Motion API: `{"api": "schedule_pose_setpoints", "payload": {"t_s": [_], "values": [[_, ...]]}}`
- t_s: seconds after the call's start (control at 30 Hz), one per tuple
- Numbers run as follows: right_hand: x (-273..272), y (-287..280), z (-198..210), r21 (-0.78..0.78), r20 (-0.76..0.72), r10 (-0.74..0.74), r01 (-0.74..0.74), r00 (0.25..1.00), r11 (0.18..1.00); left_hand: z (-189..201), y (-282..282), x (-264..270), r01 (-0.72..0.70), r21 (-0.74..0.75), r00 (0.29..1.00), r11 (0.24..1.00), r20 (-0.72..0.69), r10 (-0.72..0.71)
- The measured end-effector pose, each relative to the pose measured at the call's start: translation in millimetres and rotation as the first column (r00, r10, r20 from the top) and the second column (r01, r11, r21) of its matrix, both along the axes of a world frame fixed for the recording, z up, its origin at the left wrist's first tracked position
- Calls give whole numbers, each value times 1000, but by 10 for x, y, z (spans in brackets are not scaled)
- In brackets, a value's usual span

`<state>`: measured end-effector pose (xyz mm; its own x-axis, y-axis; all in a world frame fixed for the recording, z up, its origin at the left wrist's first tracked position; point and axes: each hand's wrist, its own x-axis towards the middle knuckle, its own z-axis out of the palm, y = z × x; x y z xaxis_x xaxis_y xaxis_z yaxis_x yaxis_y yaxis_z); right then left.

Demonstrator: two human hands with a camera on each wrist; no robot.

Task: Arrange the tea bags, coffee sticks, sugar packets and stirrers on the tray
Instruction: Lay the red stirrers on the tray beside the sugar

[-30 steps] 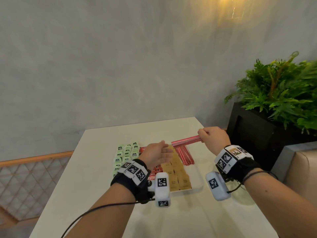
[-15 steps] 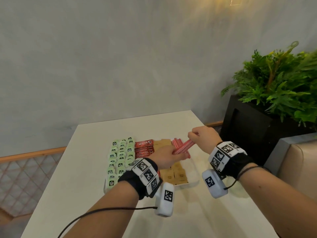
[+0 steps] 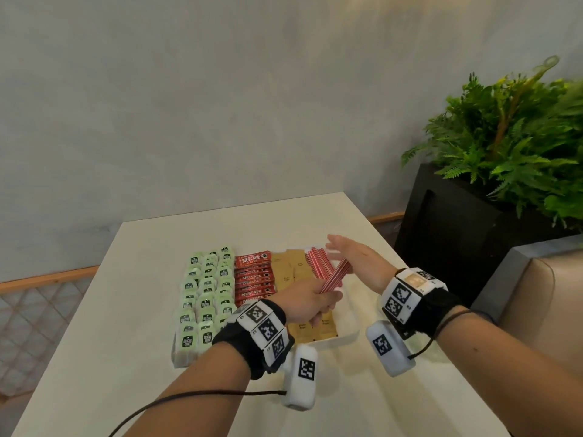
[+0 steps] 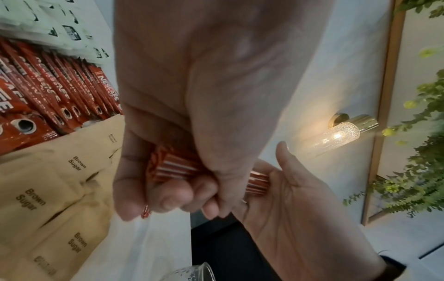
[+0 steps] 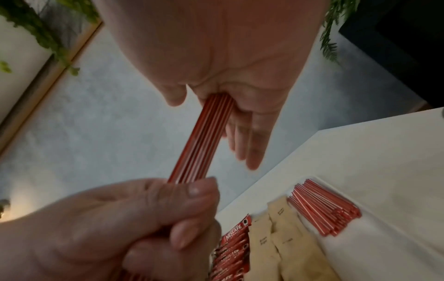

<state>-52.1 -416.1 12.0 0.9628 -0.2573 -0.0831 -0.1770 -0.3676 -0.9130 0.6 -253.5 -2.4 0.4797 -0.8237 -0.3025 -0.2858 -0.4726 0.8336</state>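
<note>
two hands meet over the right part of the tray (image 3: 348, 334), just right of centre in the head view. my left hand (image 3: 307, 301) has its fingers curled tight around the lower end of a bundle of red-and-white stirrers (image 3: 336, 275), thumb clamped over them. the bundle slants up to the right, and its upper end butts against the palm of my right hand (image 3: 358, 258), which is flat, fingers straight and close together, pointing toward the upper left. in the right wrist view the bundle (image 5: 204, 140) runs from that palm (image 5: 228, 57) at the top down into the left fist (image 5: 134, 218) at lower left. the left wrist view shows the fist (image 4: 182, 171) in the middle, stirrer ends (image 4: 258, 183) poking out against the flat right hand (image 4: 295, 205) at lower right.

on the tray, four columns run across the middle of the head view: green tea bags (image 3: 206, 288) at the left, red coffee sticks (image 3: 254, 279) next, brown sugar packets (image 3: 288, 269) next, then a loose pile of stirrers (image 3: 320, 263) at the right, lying flat beyond my hands. the pile (image 5: 324, 207) sits at lower right of the right wrist view, beside the sugar packets (image 5: 283, 237). the tray rests on a white surface (image 3: 132, 326). a fern (image 3: 511, 146) in a black planter (image 3: 457, 231) fills the right edge, and a lit wall lamp (image 4: 341, 133) shows at the right of the left wrist view.
</note>
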Motion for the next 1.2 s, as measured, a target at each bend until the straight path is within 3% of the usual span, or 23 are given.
{"api": "schedule_pose_setpoints", "payload": {"t_s": [0.17,0.3,0.5,0.67,0.8,0.9,1.03,1.2], "values": [[88,-38,-113,146,-32,-22,26,999,989,-86,-59,54,-42,-22,999,999,-34,42],[95,-69,-78,91,-43,-54,58,998,994,-162,-85,124,-161,-97,987,982,-32,158],[192,-6,-137,-48,-58,64,-67,996,997,-291,-273,142,-221,-129,975,967,-40,217],[234,-104,-331,-120,-101,71,-83,992,989,-440,-440,150,-84,5,985,996,153,83],[315,-193,-543,-288,-161,-17,-31,987,957,-611,-501,188,-57,197,853,979,519,-55],[366,-261,-674,-434,-261,-99,-25,960,901,-825,-463,247,-142,217,845,966,534,5],[417,-312,-835,-450,-331,-89,-74,939,890,-977,-443,247,-203,214,819,955,572,46],[446,-259,-949,-460,-493,-23,-238,869,855,-983,-461,171,-165,325,800,931,596,-67]]}}
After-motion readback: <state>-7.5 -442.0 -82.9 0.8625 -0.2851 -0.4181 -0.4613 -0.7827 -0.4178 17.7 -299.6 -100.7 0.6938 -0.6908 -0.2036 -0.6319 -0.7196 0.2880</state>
